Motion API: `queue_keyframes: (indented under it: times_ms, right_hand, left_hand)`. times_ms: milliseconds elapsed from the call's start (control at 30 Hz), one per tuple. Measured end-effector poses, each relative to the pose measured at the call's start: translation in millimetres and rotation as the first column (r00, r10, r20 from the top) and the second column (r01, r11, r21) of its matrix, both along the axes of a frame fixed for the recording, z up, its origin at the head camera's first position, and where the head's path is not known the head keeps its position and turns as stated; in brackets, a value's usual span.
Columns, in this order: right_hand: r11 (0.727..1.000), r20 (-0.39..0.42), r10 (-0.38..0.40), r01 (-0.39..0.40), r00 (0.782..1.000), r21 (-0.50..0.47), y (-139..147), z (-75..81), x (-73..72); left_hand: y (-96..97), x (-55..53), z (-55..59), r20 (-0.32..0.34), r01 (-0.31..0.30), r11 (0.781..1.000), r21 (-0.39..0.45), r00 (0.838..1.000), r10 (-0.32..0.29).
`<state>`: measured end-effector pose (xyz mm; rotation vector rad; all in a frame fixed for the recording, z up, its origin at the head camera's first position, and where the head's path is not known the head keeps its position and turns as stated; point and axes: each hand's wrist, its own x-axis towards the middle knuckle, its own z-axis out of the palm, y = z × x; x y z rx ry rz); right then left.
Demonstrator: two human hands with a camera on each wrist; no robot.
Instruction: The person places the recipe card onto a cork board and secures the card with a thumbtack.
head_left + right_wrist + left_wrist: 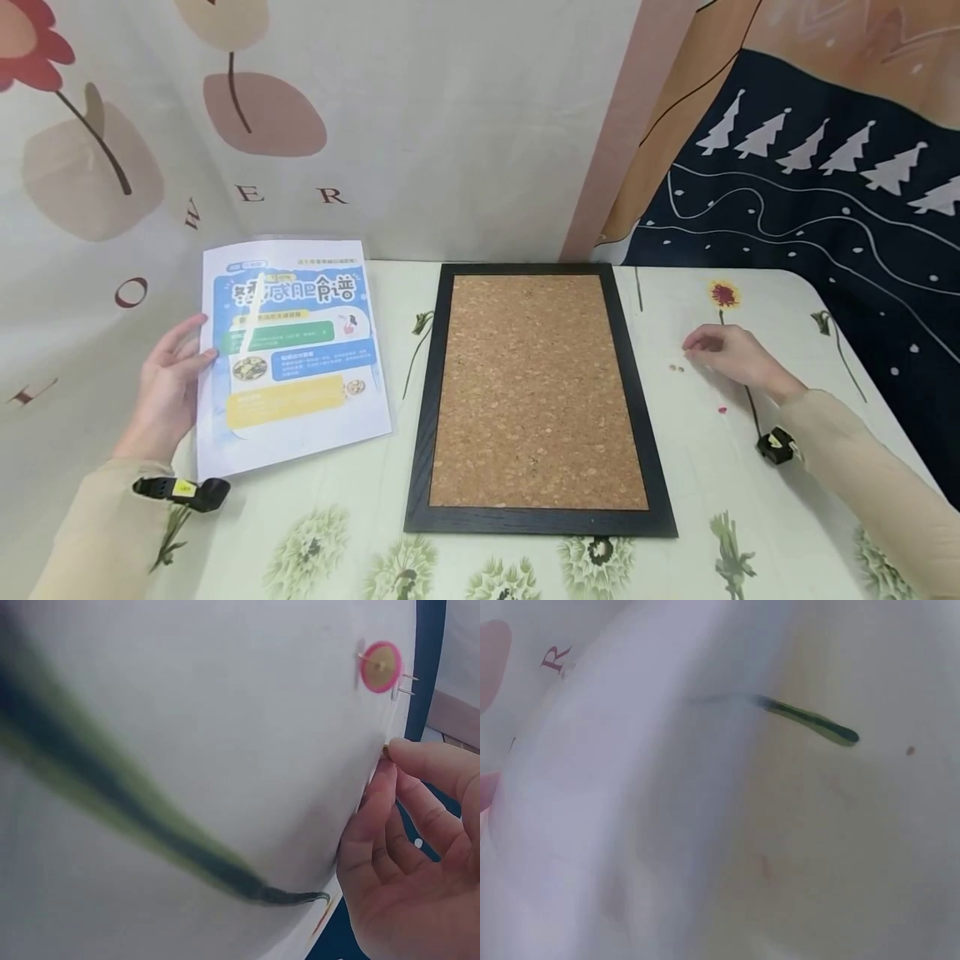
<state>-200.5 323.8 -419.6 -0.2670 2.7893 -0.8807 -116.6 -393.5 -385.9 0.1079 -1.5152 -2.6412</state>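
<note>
Cream-coloured long sleeves (862,475) reach in from both lower corners, each with a black wrist camera (776,446) strapped near the cuff. At the left, the left hand (165,379) grasps the left edge of a glossy white printed sheet (292,425), thumb on its front; blue, green and yellow panels, food pictures and Chinese lettering cover the page, which is held up at a tilt, left of the board. Between the hands lies a rectangular brown cork board (540,392) with a black wooden frame (540,522), flat on the pale, flower-printed surface (697,467).

To the right of the board, the right hand (738,354) is low over the surface, its thumb and index finger pinching a tiny tan piece (387,751), too small to make out fully. Near it, the right wrist view shows a round tan thumbtack with a pink rim (381,666), its pin sticking up, and thin metal pins (407,692) just beside it. Behind hang a white flower-and-letter cloth (450,125) and a navy cloth with white trees (802,196).
</note>
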Motion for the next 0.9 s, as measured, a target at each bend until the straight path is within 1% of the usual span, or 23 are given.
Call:
queue_keyframes:
  times_ms: [267, 367, 600, 700, 767, 900]
  right_hand:
    - [1.000, 0.009, -0.001, 0.001, 1.000, -0.008, -0.1, 2.2, 0.4]
    - [1.000, 0.007, 0.000, 0.000, 1.000, -0.011, -0.4, 2.7, -0.1]
    - [1.000, 0.006, 0.006, -0.006, 1.000, -0.027, -0.4, 2.8, -0.4]
    - [0.999, 0.007, 0.003, -0.003, 1.000, -0.049, -1.8, 5.5, 0.3]
    - [0.998, 0.013, -0.007, 0.007, 1.000, -0.066, -2.6, 7.9, 0.7]
    - [0.991, 0.038, -0.032, 0.036, 0.999, -0.127, -1.8, 11.8, 0.9]
  left_hand:
    - [5.1, -0.6, 6.7, -0.005, -0.022, 0.999, 0.043, 1.000, 0.022]
    - [6.9, -0.5, 9.9, -0.015, -0.026, 0.999, 0.044, 1.000, 0.026]
    - [11.4, -2.3, 17.8, -0.041, -0.021, 1.000, 0.013, 0.999, 0.022]
    - [13.9, -4.0, 20.5, -0.045, -0.017, 1.000, 0.010, 0.999, 0.017]
    - [15.7, -5.7, 21.9, -0.052, -0.013, 1.000, 0.023, 0.999, 0.014]
    - [19.1, -9.0, 25.1, -0.066, -0.002, 1.000, 0.028, 0.998, 0.004]
